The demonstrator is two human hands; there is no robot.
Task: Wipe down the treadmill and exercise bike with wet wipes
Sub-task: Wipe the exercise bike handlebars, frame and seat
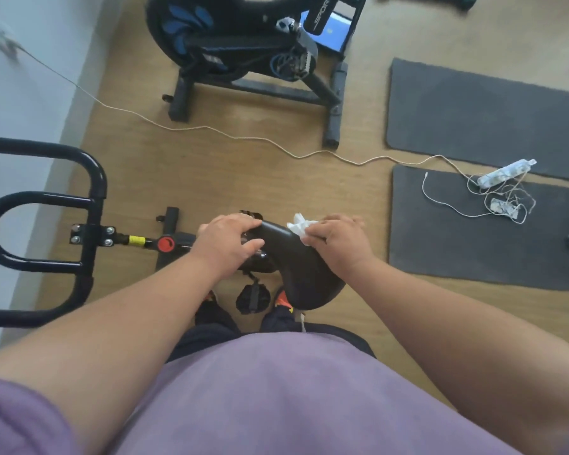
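Observation:
I look down on an exercise bike's black saddle (304,274) right in front of me. My left hand (229,241) grips the saddle's narrow nose, fingers curled over it. My right hand (340,243) holds a crumpled white wet wipe (301,226) and presses it on the saddle's right side. The bike's black handlebars (40,231) loop out at the left, past a red knob (166,244) on the post. A black pedal (253,298) shows below the saddle.
A second black and blue exercise bike (243,57) stands on the wooden floor ahead. Two dark grey mats (483,110) lie at the right, with a white power strip (506,172) and a thin cord (211,128) trailing across the floor. A pale wall is at the left.

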